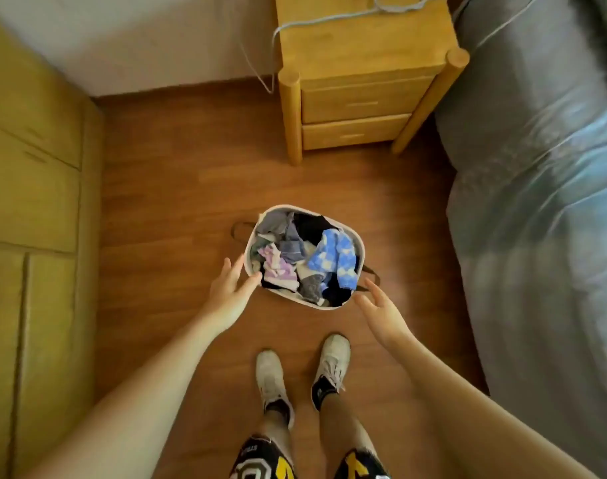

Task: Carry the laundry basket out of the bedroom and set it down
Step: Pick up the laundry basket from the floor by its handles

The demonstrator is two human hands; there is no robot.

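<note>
My left hand (227, 292) and right hand (381, 311), both spread wide and empty, flank the full laundry basket (304, 302); lifting by its soft rim instead of the handles could tip clothes out.

White laundry basket (252, 242) holds a blue-and-white checked garment (335, 259) on the reddish-brown wood floor (177, 188).

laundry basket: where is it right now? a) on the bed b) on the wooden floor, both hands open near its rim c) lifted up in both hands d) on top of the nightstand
b, the laundry basket sits on the wooden floor, with the left hand and right hand open beside its rim, neither closed on a handle.
</note>
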